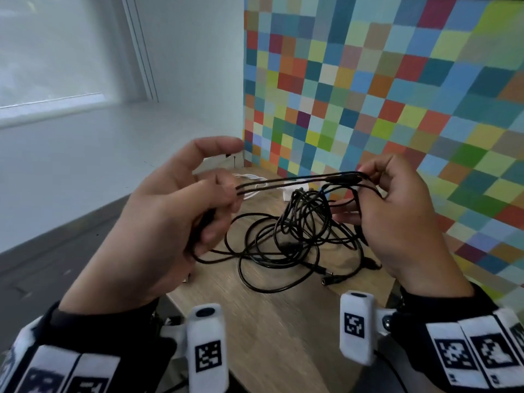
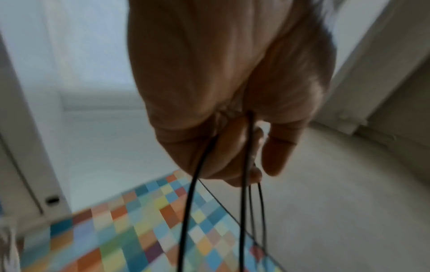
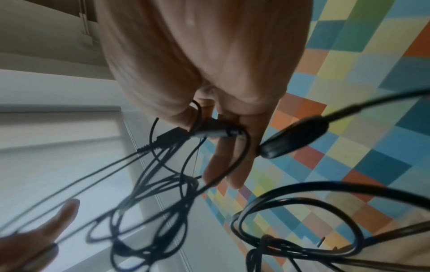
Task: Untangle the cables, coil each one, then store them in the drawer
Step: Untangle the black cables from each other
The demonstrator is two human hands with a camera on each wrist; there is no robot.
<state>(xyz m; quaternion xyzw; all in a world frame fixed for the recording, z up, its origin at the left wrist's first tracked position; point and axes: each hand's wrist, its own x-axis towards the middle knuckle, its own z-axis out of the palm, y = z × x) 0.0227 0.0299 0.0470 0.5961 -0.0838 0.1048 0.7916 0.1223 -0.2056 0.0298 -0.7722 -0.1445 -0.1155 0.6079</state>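
From the head camera, the left hand (image 1: 170, 211) pinches several strands of the black cables (image 1: 295, 231) between thumb and curled fingers, its index finger sticking out free. The right hand (image 1: 397, 217) grips the other end of those strands at a thicker plug section, so they run taut between the two hands above the wooden table (image 1: 283, 321). The rest of the black tangle lies on the table below, and a white cable (image 1: 252, 182) rests behind it near the checkered wall (image 1: 397, 95).

The left wrist view shows fingers (image 2: 277, 152) curled round thin black strands hanging downward.

The right wrist view shows fingers (image 3: 232, 150) clamped on a black connector (image 3: 209, 132), with loops of cable dangling and blurred below
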